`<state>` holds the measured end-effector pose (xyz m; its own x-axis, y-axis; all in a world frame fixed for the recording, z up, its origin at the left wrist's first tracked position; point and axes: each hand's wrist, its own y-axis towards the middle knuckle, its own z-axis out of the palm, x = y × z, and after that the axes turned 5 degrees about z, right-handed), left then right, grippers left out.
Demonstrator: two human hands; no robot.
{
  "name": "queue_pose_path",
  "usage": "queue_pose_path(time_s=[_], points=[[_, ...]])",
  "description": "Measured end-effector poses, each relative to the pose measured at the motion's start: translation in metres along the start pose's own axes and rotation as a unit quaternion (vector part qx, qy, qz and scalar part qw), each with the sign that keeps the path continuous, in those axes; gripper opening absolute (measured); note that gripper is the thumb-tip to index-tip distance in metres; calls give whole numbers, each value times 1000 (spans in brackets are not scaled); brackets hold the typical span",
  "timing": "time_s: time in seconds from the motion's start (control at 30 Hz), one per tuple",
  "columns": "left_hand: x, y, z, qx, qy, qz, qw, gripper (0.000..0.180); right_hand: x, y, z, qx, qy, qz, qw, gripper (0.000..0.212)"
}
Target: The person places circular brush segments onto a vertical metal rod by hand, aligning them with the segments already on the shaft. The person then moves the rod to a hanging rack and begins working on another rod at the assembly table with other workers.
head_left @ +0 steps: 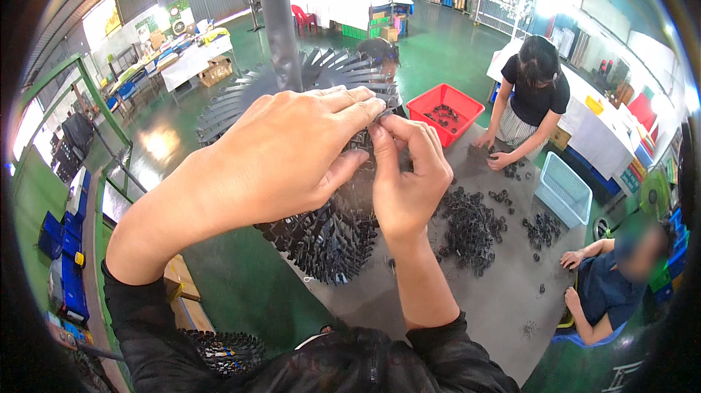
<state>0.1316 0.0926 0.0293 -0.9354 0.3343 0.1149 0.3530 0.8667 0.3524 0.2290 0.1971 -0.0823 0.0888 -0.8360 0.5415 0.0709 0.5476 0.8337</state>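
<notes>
My left hand [303,145] reaches across to the right, its fingers together and bent, its thumb lower and apart. Its fingertips meet those of my right hand [412,177], which is closed in a pinch, thumb against index finger. A small dark piece [390,104] shows at the meeting fingertips; its exact kind is too small and covered to tell. Behind my hands stands a round black rack with flat strips [226,104] fanning out around a grey pole [280,20]. Below, a lower tier [321,247] hangs thick with small black parts. My left hand hides much of the rack.
On the grey table [496,305] lie heaps of small black parts [471,229], a red bin [445,112] and a light blue basket [564,188]. Two people [537,93] [613,283] work at its right side. Another loaded rack [223,349] stands low at left.
</notes>
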Motion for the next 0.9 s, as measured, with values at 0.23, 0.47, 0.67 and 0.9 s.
queue_pose_path(time_s=[0.23,0.47,0.67,0.9], points=[[5,1,6,-8,22,-14,1000,47,-3,12,-40,111,174,175,963,6],[21,-8,3,-15,-3,11,1000,47,-71,49,-105,118,-122,263,950,14],[18,-8,-1,-9,-12,35,999,56,-36,26,-64,61,-112,31,991,14],[0,-1,-2,-14,38,30,999,56,-5,6,-10,-1,-120,-58,991,13]])
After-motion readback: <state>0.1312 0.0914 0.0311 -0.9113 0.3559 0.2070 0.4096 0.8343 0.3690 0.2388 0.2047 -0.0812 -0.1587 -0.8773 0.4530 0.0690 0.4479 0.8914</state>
